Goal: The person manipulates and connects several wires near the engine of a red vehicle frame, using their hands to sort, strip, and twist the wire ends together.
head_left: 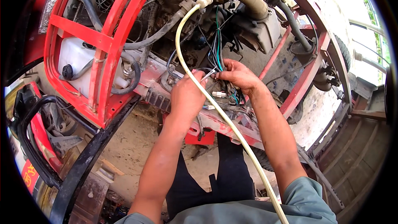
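- Two bare hands meet at the wire bundle (218,43), and I judge the step in hand to be sorting or joining its leads.
- From my end, I read the right hand (241,76) as grasping: thumb and fingers pinch dark strands of the bundle just below the teal wires.
- I see the left hand (188,93) closed too, with a slim pale piece (208,75) jutting from its grip towards the right thumb; I cannot tell whether it is a wire end or a tool.
- The bundle hangs down from the engine bay, and its loose ends spread below the right hand, over the red cross-member (226,129).
- Near those ends I make out a white connector (219,94), apart from the fingers.
- For the next move, I would hold the right pinch firm and bring the left fingers' piece onto the chosen strand.
- I would mind the pale yellow hose (232,126), which runs across my view right beside the left hand and could crowd that wrist.
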Available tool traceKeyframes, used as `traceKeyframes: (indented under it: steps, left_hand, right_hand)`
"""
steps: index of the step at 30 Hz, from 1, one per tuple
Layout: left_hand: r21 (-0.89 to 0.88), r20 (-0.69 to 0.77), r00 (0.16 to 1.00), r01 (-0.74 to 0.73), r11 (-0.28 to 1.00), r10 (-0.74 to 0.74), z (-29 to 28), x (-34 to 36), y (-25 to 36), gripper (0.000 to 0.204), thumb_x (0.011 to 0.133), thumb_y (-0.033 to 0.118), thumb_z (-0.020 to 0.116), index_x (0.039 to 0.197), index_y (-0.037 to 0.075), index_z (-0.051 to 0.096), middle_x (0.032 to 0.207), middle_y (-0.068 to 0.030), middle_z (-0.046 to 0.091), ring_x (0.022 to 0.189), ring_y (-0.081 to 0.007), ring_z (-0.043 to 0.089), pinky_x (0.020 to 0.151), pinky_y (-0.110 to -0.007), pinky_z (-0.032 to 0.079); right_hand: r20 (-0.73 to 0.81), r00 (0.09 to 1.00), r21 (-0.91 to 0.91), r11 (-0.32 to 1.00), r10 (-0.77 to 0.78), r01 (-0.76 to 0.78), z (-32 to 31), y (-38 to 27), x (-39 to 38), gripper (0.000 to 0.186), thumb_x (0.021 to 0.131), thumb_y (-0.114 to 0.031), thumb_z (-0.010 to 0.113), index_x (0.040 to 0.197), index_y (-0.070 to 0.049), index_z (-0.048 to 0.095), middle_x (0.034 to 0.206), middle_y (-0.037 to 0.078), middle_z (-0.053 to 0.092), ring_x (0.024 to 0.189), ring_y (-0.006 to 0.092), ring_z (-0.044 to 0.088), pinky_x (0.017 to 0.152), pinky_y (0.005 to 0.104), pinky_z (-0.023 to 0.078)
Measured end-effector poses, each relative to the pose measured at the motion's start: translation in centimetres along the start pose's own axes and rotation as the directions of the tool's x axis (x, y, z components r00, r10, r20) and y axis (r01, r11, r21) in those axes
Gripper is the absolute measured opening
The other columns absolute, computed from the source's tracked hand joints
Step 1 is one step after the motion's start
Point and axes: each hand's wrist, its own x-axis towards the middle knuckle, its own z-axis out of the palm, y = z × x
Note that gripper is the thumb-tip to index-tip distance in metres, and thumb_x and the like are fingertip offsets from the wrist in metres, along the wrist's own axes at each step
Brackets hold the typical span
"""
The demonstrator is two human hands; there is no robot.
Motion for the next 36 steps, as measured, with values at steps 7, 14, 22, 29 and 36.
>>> traceKeyframes:
  steps: [7,14,22,29,36]
  left_hand:
    - [0.224,0.191,0.975,-0.158,0.962,0.116,2.7,3.3,-1.7,0.009,0.087,0.009,0.072,0.087,0.004,0.065,0.091,-0.016,0.06,0.084,-0.0411,0.067,0.073,-0.051,0.055]
    - [0.091,0.057,0.973,-0.23,0.969,0.225,2.7,2.9,-3.1,0.008,0.087,0.006,0.072,0.091,0.005,0.064,0.091,-0.0149,0.061,0.082,-0.04,0.066,0.07,-0.05,0.054]
    - [-0.013,0.044,0.998,-0.048,0.999,0.049,2.3,2.1,-2.4,0.012,0.094,0.01,0.067,0.104,0.004,0.064,0.094,-0.017,0.067,0.082,-0.0372,0.068,0.073,-0.045,0.054]
    - [-0.689,0.536,0.807,0.588,0.423,-0.248,-3.6,0.6,-2.7,0.028,0.11,0.022,0.055,0.125,0.001,0.067,0.088,-0.0013,0.067,0.072,-0.0091,0.063,0.063,-0.025,0.053]
    - [-0.744,0.655,0.741,0.667,0.044,-0.146,-4.3,-2.0,-3.1,0.033,0.112,0.027,0.052,0.131,0.002,0.062,0.086,-0.007,0.069,0.075,-0.0132,0.067,0.07,-0.029,0.056]
  right_hand:
    - [-0.026,1.0,-0.071,0.997,-0.007,0.005,-0.5,0.6,0.6,0.035,0.085,0.001,0.071,0.119,0.001,0.064,0.104,0.003,0.071,0.092,0.0102,0.066,0.085,0.0252,0.051]
    - [0.005,1.0,0.001,1.0,-0.006,0.006,-0.4,-0.4,-0.2,0.037,0.085,0.004,0.068,0.121,0.0,0.063,0.106,0.004,0.072,0.094,0.0113,0.067,0.086,0.026,0.053]
    - [0.056,0.997,-0.012,0.998,0.059,-0.058,-0.2,-0.2,0.5,0.029,0.098,-0.01,0.073,0.124,-0.002,0.062,0.103,0.0,0.071,0.091,0.0076,0.065,0.085,0.0244,0.053]
    - [0.008,0.997,-0.068,0.995,0.077,-0.076,0.1,0.4,0.8,0.026,0.098,-0.013,0.075,0.119,-0.003,0.065,0.099,-0.001,0.069,0.084,0.0066,0.061,0.077,0.0239,0.052]
    - [-0.032,0.997,-0.044,0.996,0.072,-0.073,-0.1,0.1,0.5,0.025,0.096,-0.012,0.076,0.116,-0.001,0.065,0.097,0.0,0.07,0.084,0.0076,0.063,0.076,0.0242,0.053]
